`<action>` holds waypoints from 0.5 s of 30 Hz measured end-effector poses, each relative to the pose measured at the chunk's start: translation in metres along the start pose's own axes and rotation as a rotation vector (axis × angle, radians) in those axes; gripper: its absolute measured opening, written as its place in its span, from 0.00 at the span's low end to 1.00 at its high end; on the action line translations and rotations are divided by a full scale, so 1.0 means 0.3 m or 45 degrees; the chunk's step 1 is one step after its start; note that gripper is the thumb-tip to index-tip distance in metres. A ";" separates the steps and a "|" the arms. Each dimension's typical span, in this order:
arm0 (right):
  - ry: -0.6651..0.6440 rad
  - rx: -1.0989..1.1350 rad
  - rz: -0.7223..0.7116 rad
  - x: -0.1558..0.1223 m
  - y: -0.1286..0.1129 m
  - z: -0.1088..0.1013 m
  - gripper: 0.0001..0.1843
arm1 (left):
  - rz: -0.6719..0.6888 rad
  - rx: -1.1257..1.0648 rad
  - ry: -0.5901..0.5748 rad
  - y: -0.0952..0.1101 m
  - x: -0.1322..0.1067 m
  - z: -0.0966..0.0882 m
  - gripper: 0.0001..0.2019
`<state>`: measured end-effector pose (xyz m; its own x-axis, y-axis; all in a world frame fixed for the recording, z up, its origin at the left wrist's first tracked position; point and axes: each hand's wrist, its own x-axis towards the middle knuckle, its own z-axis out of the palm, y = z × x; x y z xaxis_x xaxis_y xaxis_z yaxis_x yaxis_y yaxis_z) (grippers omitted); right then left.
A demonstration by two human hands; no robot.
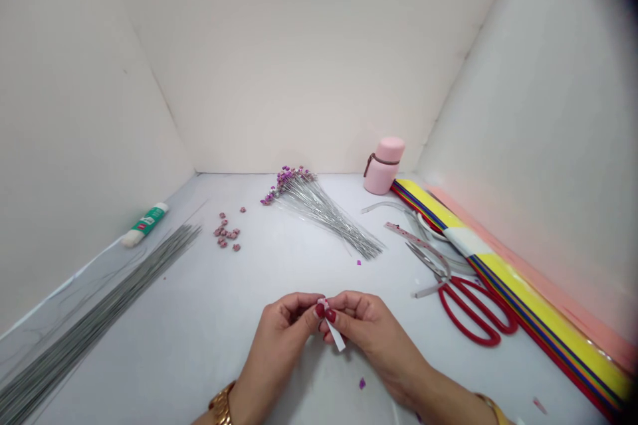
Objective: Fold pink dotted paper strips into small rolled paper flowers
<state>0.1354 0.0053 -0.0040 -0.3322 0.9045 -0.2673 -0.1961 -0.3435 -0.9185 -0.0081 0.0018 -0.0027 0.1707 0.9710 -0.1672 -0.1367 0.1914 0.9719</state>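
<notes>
At the front middle of the table, my left hand (289, 325) and my right hand (363, 319) meet fingertip to fingertip. Both are closed in a pinch on a narrow paper strip (337, 337). Its white tail hangs down between the thumbs, and its upper end looks pinkish and folded, partly hidden by my fingers. Several small pink folded paper stars (229, 234) lie apart from my hands, to the left. Scissors with red handles (468, 305) rest open-bladed to the right, with a curled pink-patterned paper strip (419, 239) across them.
Thin grey wires (109, 305) run along the left, below a glue stick (145, 224). A bundle of silver stems with purple tips (329, 212) lies behind my hands. A pink bottle (383, 169) stands at the back right. Coloured sheets (518, 285) line the right wall.
</notes>
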 end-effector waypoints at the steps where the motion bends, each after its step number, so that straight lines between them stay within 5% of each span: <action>1: 0.004 -0.048 -0.020 0.001 0.003 -0.003 0.11 | 0.005 0.008 -0.008 0.003 -0.002 0.002 0.07; 9: 0.017 -0.265 -0.051 0.009 0.015 -0.021 0.10 | 0.098 0.252 0.085 -0.023 -0.009 -0.004 0.08; 15: 0.002 -0.169 -0.005 0.007 0.010 -0.016 0.10 | 0.425 0.684 0.100 -0.026 -0.011 -0.017 0.07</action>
<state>0.1386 0.0074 -0.0089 -0.3302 0.9063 -0.2637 -0.0736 -0.3033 -0.9501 -0.0126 -0.0023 -0.0105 0.1288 0.9775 0.1672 0.3420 -0.2020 0.9177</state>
